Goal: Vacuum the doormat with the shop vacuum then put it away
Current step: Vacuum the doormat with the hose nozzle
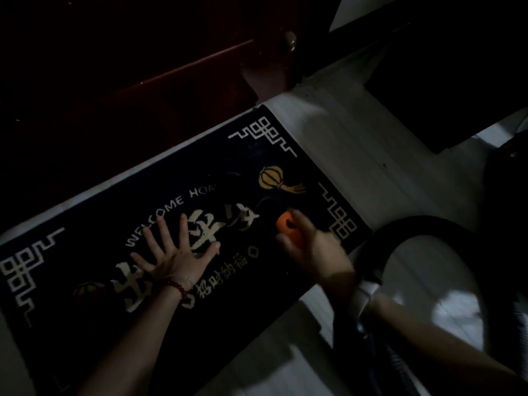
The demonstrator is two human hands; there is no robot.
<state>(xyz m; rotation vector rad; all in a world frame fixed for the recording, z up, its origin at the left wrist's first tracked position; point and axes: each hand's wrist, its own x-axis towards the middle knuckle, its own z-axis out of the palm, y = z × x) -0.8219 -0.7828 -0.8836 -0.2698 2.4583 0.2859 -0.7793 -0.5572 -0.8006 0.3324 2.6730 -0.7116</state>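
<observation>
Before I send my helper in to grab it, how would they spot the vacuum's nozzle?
Find the dark doormat with white lettering lying before the door. Near its right end, the right hand grips a small orange piece. It is the only plain orange thing there; the mat's lantern picture is yellow and flat.

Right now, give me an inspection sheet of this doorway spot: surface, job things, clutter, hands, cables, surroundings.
Surface: pale tiled floor, dimly lit.
Job's things: dark doormat with "WELCOME HOME" lettering lies flat by the door; orange nozzle piece is over the mat's right part; black vacuum hose arcs on the right.
Clutter: nothing seen.
Hands: left hand flat on the mat, fingers spread; right hand grips the orange piece, blurred.
Cables: nothing seen besides the hose.
Surroundings: dark red door with a round fitting; dark furniture upper right.
</observation>
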